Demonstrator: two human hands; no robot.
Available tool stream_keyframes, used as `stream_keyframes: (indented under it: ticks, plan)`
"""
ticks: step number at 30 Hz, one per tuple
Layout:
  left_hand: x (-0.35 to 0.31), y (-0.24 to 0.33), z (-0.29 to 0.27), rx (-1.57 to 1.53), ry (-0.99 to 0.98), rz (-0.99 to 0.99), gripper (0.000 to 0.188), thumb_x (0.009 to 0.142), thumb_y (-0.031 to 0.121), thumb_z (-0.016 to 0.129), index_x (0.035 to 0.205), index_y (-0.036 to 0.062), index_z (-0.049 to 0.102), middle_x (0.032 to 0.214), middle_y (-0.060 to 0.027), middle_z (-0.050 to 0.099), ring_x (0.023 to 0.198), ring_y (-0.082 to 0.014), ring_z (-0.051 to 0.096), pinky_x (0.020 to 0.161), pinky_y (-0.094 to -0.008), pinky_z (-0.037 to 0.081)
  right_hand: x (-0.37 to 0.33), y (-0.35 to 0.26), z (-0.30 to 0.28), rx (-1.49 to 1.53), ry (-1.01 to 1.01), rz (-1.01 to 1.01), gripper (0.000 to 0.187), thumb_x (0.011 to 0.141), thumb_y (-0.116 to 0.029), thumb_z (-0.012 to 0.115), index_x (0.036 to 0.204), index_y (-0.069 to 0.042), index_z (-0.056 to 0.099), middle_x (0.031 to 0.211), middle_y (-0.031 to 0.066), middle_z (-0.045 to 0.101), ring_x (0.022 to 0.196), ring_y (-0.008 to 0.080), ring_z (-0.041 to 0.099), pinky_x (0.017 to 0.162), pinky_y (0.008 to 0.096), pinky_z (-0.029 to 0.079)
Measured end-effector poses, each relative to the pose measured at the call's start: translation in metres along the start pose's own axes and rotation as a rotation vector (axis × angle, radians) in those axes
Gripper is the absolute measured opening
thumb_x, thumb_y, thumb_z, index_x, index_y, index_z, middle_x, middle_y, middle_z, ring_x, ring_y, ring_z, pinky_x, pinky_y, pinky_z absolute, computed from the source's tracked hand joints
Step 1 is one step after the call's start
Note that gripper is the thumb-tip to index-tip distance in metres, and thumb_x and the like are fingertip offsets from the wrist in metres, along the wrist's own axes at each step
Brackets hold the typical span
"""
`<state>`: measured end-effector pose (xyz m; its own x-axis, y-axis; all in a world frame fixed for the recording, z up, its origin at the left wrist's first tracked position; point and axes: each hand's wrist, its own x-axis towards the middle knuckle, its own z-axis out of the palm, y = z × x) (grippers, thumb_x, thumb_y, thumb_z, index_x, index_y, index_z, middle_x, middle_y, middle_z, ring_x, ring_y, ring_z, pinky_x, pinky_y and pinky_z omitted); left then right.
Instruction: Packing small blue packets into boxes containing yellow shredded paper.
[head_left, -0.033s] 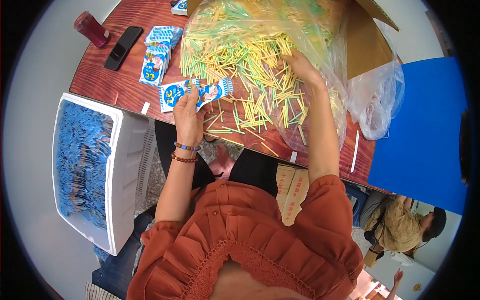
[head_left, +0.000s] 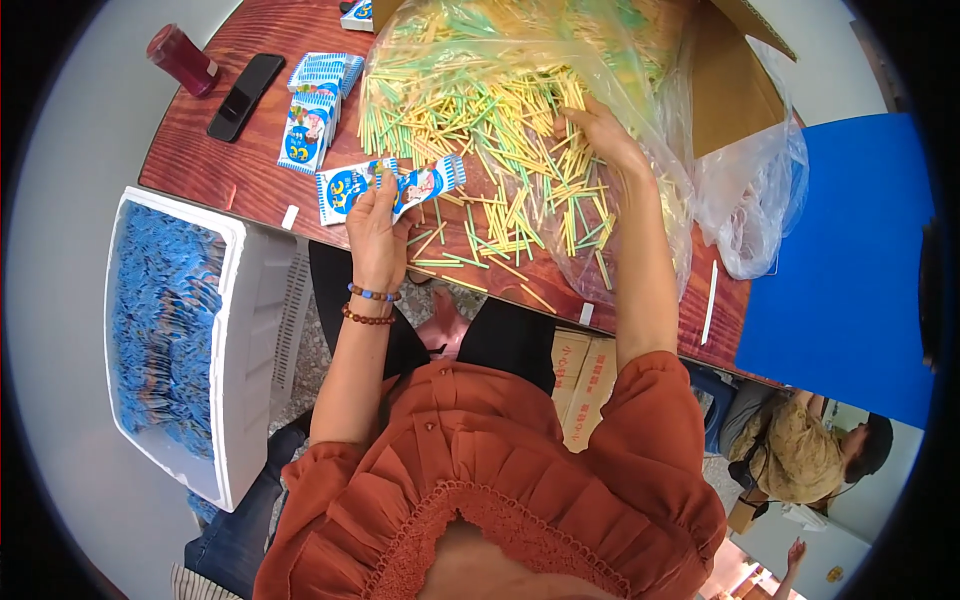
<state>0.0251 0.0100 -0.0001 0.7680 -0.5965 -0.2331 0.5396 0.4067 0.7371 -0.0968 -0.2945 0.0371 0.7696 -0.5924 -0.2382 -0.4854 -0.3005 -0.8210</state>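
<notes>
My left hand [head_left: 376,225] is closed on small blue-and-white packets [head_left: 346,192] at the table's near edge, thumb on top. A second packet [head_left: 425,188] fans out to the right from the same grip. Farther right, my right hand [head_left: 605,135] reaches into a heap of thin yellow and green sticks [head_left: 490,120]. Its fingers curl against a bunch of these sticks, with the fingertips partly hidden among them. The heap spills from a large clear plastic bag [head_left: 640,90] onto the table.
Stacked packets [head_left: 308,130], a black phone [head_left: 246,97] and a red-filled container [head_left: 183,60] are on the red-brown table [head_left: 215,175]. A white foam box [head_left: 232,370] full of blue pieces stands left. An open cardboard box [head_left: 738,100] and blue panel [head_left: 840,260] stand right; another person [head_left: 800,450] sits beyond.
</notes>
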Motion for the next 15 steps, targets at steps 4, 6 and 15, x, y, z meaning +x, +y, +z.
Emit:
stream_keyframes:
  ticks: [4, 6, 15]
  plan:
    - [0.002, -0.003, 0.007, -0.068, -0.052, -0.033, 0.019, 0.095, 0.023, 0.057, 0.097, 0.0049, 0.062, 0.083, -0.0017, 0.063, 0.068, -0.0099, 0.057, 0.059, -0.0240, 0.047, -0.010, 0.000, 0.020, 0.795, -0.107, -0.069, 0.024, 0.097, -0.015, 0.050, 0.111, -0.001, 0.035, 0.087, 0.0079, 0.056, 0.078, 0.0212, 0.058, 0.070, 0.0372, 0.052]
    - [0.003, -0.007, 0.012, -0.107, -0.051, -0.054, 0.019, 0.095, 0.023, 0.057, 0.096, 0.0046, 0.061, 0.082, -0.0019, 0.061, 0.067, -0.0100, 0.055, 0.059, -0.0244, 0.047, -0.010, 0.004, 0.033, 0.928, -0.051, -0.125, 0.019, 0.097, -0.013, 0.048, 0.108, -0.002, 0.038, 0.087, 0.0085, 0.056, 0.078, 0.0217, 0.058, 0.072, 0.0393, 0.052]
    - [0.006, -0.016, 0.026, -0.153, -0.045, -0.060, 0.020, 0.096, 0.023, 0.056, 0.090, 0.0041, 0.058, 0.079, -0.0022, 0.057, 0.067, -0.0110, 0.052, 0.059, -0.0261, 0.047, -0.025, -0.020, 0.083, 1.589, -0.093, -0.297, 0.014, 0.097, -0.008, 0.045, 0.107, 0.000, 0.049, 0.082, 0.0056, 0.054, 0.081, 0.0194, 0.055, 0.103, 0.0529, 0.039]
